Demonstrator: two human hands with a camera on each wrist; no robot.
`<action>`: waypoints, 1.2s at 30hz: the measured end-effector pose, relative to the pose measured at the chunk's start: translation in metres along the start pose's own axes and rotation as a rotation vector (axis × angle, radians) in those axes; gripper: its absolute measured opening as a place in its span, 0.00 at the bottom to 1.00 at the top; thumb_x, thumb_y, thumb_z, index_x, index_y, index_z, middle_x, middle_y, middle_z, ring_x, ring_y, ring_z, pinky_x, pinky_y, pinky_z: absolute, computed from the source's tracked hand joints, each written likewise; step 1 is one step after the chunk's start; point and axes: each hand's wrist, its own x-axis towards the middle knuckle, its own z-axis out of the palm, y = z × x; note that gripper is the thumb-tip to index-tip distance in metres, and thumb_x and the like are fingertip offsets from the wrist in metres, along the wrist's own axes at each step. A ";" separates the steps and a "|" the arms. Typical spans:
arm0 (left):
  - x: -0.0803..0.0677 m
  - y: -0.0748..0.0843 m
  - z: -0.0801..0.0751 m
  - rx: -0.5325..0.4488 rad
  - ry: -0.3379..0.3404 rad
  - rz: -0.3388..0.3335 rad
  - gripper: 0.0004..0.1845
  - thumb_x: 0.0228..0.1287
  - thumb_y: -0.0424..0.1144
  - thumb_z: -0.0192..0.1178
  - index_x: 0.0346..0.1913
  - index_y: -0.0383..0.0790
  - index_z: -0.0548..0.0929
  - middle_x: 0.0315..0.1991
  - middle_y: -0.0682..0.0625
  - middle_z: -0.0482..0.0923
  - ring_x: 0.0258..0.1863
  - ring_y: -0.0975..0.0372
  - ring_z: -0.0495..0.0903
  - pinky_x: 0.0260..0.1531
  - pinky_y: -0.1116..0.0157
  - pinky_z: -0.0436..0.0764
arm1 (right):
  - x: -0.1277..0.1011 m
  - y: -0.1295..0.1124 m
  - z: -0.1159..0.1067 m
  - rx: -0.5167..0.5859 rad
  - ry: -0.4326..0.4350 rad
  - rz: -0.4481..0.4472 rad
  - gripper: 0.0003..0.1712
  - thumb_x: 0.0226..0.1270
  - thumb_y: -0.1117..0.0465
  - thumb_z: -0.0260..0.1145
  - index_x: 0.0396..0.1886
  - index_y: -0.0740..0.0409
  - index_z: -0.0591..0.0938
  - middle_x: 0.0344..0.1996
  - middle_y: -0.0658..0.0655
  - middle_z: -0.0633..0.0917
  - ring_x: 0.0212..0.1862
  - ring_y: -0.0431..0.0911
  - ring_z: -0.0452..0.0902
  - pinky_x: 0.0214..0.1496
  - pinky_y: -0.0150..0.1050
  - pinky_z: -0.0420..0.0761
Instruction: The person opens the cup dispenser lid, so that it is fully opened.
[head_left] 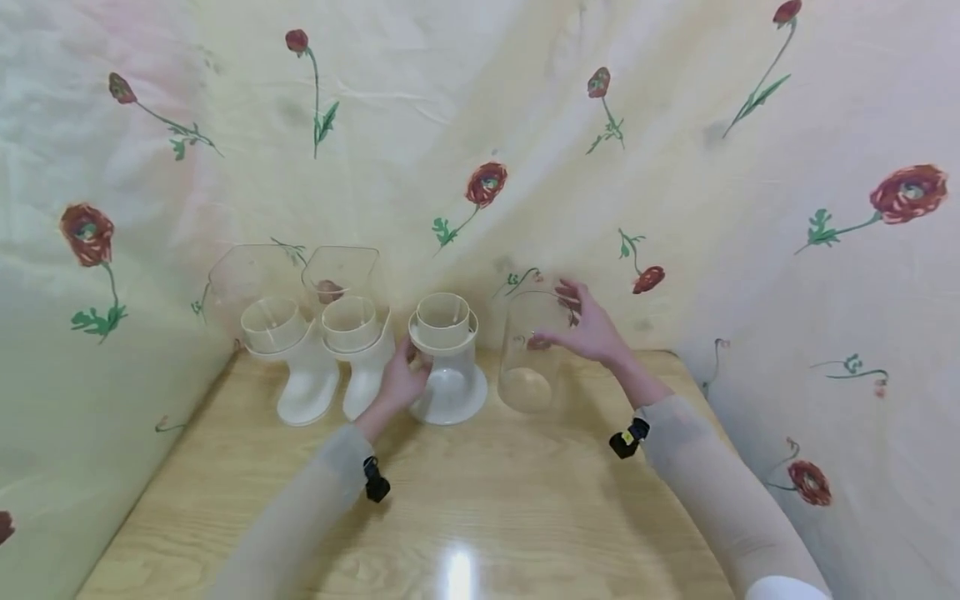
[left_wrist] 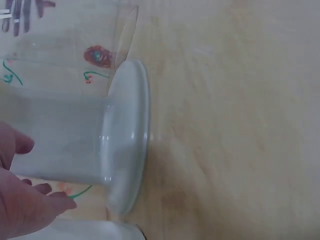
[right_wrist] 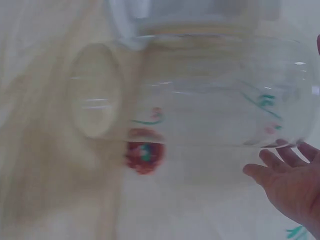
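On the wooden table, my left hand (head_left: 403, 382) is beside a clear cylinder (head_left: 451, 375) with a round white base (left_wrist: 127, 140) and a cream ring-shaped cup (head_left: 443, 323) on top. In the left wrist view its thumb and fingers are spread apart at the cylinder's side; whether they touch it is unclear. To the right stands a tall clear container (head_left: 528, 367), see-through with a rounded bottom. My right hand (head_left: 588, 332) is at its upper right side, thumb and fingers parted near the rim. The right wrist view shows those fingers loosely extended beside the clear wall.
Left of my left hand stand two white curved stands (head_left: 309, 383), each topped by a cream ring cup (head_left: 272, 325). Clear curved containers (head_left: 341, 271) rise behind them. Flower-printed cloth (head_left: 480, 100) hangs behind and along both sides of the table (head_left: 480, 500).
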 end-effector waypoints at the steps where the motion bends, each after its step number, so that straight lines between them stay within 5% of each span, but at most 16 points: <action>1: -0.007 0.000 -0.006 0.003 -0.016 -0.009 0.35 0.73 0.31 0.61 0.80 0.31 0.61 0.76 0.29 0.70 0.77 0.37 0.69 0.81 0.43 0.68 | 0.003 -0.005 -0.003 0.002 0.010 -0.010 0.62 0.63 0.55 0.81 0.86 0.56 0.51 0.83 0.66 0.62 0.83 0.66 0.57 0.84 0.67 0.62; 5: -0.035 -0.010 -0.036 0.033 0.016 0.004 0.32 0.73 0.31 0.63 0.77 0.31 0.68 0.75 0.32 0.72 0.76 0.38 0.71 0.79 0.41 0.70 | 0.012 -0.028 -0.008 0.014 0.032 -0.059 0.56 0.65 0.53 0.80 0.84 0.55 0.58 0.83 0.62 0.64 0.84 0.62 0.58 0.86 0.64 0.62; 12: -0.056 -0.039 -0.077 0.050 0.255 -0.002 0.24 0.68 0.32 0.71 0.63 0.27 0.80 0.64 0.29 0.82 0.64 0.37 0.82 0.68 0.44 0.83 | 0.031 -0.078 0.001 0.043 0.014 -0.158 0.51 0.65 0.53 0.81 0.82 0.54 0.65 0.82 0.60 0.67 0.83 0.56 0.61 0.85 0.61 0.66; 18: -0.049 -0.047 -0.090 0.030 0.364 -0.074 0.28 0.70 0.35 0.70 0.68 0.27 0.77 0.65 0.27 0.80 0.67 0.36 0.79 0.70 0.43 0.82 | 0.049 -0.117 0.030 0.094 -0.017 -0.238 0.51 0.63 0.51 0.81 0.81 0.53 0.66 0.81 0.57 0.69 0.82 0.55 0.63 0.82 0.61 0.71; 24: -0.035 -0.048 -0.091 -0.024 0.352 -0.119 0.30 0.75 0.38 0.65 0.75 0.30 0.72 0.72 0.29 0.75 0.73 0.37 0.75 0.75 0.44 0.77 | 0.067 -0.145 0.055 0.142 -0.060 -0.246 0.50 0.64 0.50 0.81 0.81 0.52 0.67 0.81 0.57 0.69 0.82 0.56 0.64 0.79 0.61 0.75; 36: -0.016 -0.052 -0.087 -0.029 0.385 -0.110 0.29 0.74 0.34 0.62 0.74 0.29 0.72 0.70 0.28 0.76 0.71 0.35 0.76 0.74 0.41 0.77 | 0.091 -0.181 0.110 0.096 -0.126 -0.232 0.52 0.61 0.42 0.81 0.81 0.47 0.67 0.80 0.50 0.71 0.81 0.53 0.65 0.79 0.59 0.76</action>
